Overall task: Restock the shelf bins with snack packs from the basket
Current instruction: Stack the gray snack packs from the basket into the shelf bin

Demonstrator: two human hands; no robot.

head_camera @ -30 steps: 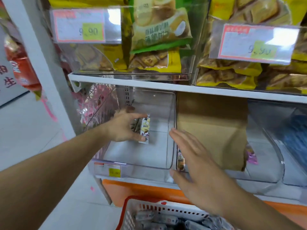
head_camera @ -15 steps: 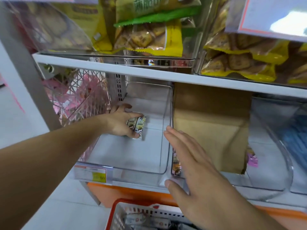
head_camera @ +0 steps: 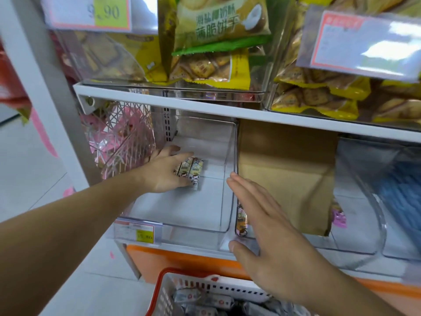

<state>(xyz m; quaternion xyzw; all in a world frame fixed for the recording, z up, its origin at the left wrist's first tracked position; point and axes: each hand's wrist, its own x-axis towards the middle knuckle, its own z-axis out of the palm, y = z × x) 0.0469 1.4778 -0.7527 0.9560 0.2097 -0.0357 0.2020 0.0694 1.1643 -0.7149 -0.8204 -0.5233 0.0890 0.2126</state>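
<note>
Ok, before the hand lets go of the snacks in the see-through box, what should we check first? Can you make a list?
1. Snack packs are down inside the clear bin: ok, they lie on its floor.
2. Left hand has hold of them: ok, thumb and fingers are around the packs.
3. Room in the bin: ok, most of the floor is bare.
4. Right hand is out of the way: ok, it is flat and open at the bin's right front corner, holding nothing.
5. More packs left in the basket: ok, wrapped packs show inside.
6. Packs match the price tag: cannot tell, too blurry.
</note>
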